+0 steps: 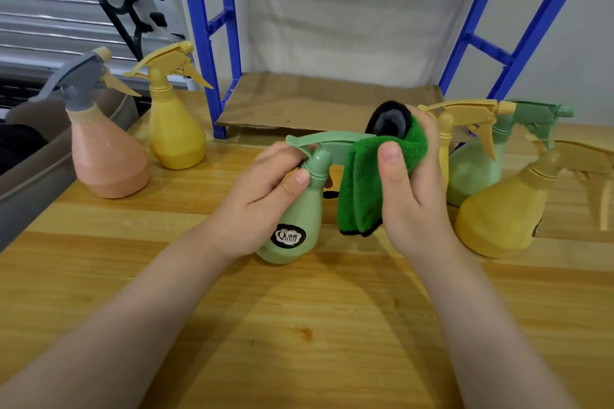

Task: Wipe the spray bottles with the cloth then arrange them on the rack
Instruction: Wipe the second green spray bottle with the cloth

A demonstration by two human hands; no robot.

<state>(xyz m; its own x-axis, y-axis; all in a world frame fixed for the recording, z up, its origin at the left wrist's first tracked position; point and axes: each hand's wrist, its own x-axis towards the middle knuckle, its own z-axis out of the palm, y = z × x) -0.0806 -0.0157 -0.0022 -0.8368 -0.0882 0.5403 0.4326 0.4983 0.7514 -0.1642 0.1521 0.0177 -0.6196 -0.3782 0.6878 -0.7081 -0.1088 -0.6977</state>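
Observation:
My left hand [265, 186] grips the neck of a pale green spray bottle [292, 229] with a black round label, standing on the wooden table. My right hand [408, 189] holds a folded green cloth [368, 183] with a black-grey underside, wrapped over the bottle's trigger head. The nozzle end is hidden under the cloth. A pink bottle with a grey trigger [106, 156] and a yellow bottle [176, 133] stand at the left. At the right stand a yellow bottle [501, 219], a pale green one [478, 169] and a third, mostly hidden behind my right hand.
The blue rack [206, 43] stands at the back of the table [299, 325], its low shelf lined with brown cardboard [319, 103]. A grey bin [30, 173] sits off the table's left edge.

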